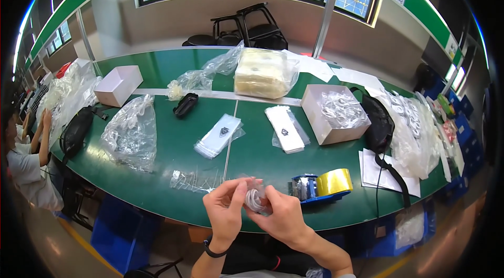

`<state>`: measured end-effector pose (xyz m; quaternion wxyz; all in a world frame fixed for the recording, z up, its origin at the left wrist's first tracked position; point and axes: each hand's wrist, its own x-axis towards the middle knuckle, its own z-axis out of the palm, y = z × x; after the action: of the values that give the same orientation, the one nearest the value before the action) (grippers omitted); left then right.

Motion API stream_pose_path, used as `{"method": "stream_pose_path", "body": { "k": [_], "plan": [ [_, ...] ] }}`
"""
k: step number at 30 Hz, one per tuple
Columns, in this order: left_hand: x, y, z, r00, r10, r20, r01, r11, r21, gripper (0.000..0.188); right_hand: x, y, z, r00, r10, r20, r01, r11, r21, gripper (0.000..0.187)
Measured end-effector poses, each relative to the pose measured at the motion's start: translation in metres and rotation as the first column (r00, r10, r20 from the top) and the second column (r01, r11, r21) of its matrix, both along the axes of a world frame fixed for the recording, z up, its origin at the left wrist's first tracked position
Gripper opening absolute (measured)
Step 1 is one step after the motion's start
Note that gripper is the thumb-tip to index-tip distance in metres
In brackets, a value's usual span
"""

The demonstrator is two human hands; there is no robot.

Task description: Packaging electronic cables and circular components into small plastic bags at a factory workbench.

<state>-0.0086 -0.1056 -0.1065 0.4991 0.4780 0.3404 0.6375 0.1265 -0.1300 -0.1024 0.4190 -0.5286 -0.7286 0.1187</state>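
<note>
Above the table's near edge, my left hand (pixel 224 211) and my right hand (pixel 282 216) are both closed on a coiled white cable (pixel 254 201). Clear film shows around the coil, apparently a small plastic bag. The left fingers pinch its upper left side, while the right thumb and fingers grip its right side. My fingers hide part of the coil. Just right of my hands stands a blue tape dispenser (pixel 310 190) with a roll of yellow tape (pixel 334 181). Thin clear strips (pixel 194 181) lie on the table to the left.
Two stacks of flat clear bags, left (pixel 216 139) and right (pixel 286 130), lie on the green table (pixel 173 154). A white box (pixel 320 130) of coiled cables stands beside a black waist bag (pixel 379 123). Farther back sits a wrapped yellowish stack (pixel 260 74). Another person (pixel 31 157) works at far left.
</note>
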Motion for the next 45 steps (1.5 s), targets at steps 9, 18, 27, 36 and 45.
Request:
{"method": "stream_pose_path", "body": {
  "k": [9, 18, 27, 36, 45],
  "plan": [
    [-0.002, 0.002, 0.001, 0.936, 0.197, -0.290, -0.161, 0.977, 0.143, 0.012, 0.005, -0.004, 0.027, 0.989, 0.045, -0.144, -0.003, 0.961, 0.277, 0.031],
    [0.001, -0.008, 0.004, 0.846, 0.298, -0.441, -0.188, 0.943, 0.275, 0.013, 0.006, 0.007, 0.039, 0.959, -0.084, 0.272, -0.036, 0.911, 0.410, 0.031],
    [-0.004, -0.006, 0.002, 0.855, 0.157, -0.494, 0.006, 0.950, 0.312, 0.016, 0.023, 0.009, 0.050, 0.905, 0.014, 0.426, -0.175, 0.924, 0.340, 0.026],
    [-0.010, -0.011, 0.002, 0.688, 0.319, -0.652, 0.124, 0.833, 0.539, 0.016, 0.036, 0.009, 0.049, 0.835, 0.173, 0.523, -0.345, 0.904, 0.251, 0.019],
    [-0.012, -0.039, -0.015, 0.692, 0.277, -0.667, -0.008, 0.926, 0.377, 0.011, 0.028, 0.006, 0.022, 0.966, 0.193, 0.170, -0.211, 0.973, 0.096, 0.013]
  ]
}}
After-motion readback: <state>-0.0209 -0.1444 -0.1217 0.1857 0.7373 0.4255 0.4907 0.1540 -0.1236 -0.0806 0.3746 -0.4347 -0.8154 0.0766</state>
